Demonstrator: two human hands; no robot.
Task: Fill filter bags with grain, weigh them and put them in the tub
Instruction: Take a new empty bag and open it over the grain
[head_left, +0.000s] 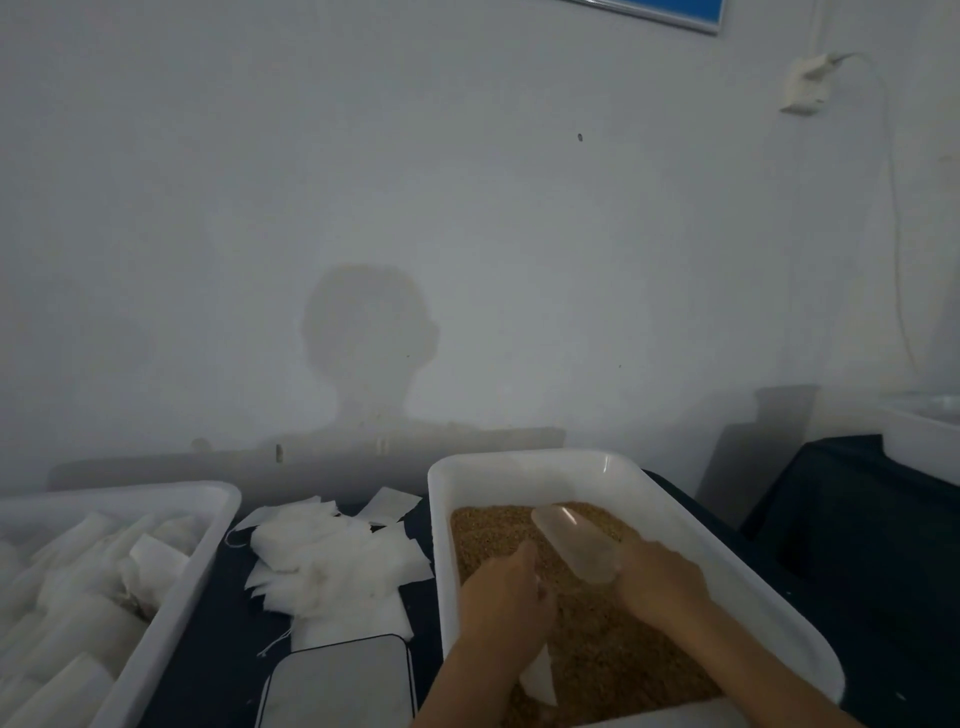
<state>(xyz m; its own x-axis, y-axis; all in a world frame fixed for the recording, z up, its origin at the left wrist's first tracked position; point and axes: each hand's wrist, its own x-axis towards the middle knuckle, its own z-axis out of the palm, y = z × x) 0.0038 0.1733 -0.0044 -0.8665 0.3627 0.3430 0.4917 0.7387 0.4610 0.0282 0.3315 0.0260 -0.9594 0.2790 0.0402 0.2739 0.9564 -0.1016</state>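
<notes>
Filled bags sit in the left tub (171, 566), empties (332, 556) and a scale (337, 680) lie mid-table. Over the grain (613, 639) in the right tub (519, 467), the left hand (506, 597) pinches a bag (540, 680); the right hand (660, 577) grips the scoop (576, 543). I'd keep the bag mouth wide, low over the grain, and tip slowly.

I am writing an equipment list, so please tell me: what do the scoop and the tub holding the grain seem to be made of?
Scoop: probably clear, slightly frosted plastic; the grain shows through it and its edge glints.
Tub: seemingly white opaque moulded plastic, smooth and semi-glossy, with rounded corners and a highlight at the far corner.
</notes>
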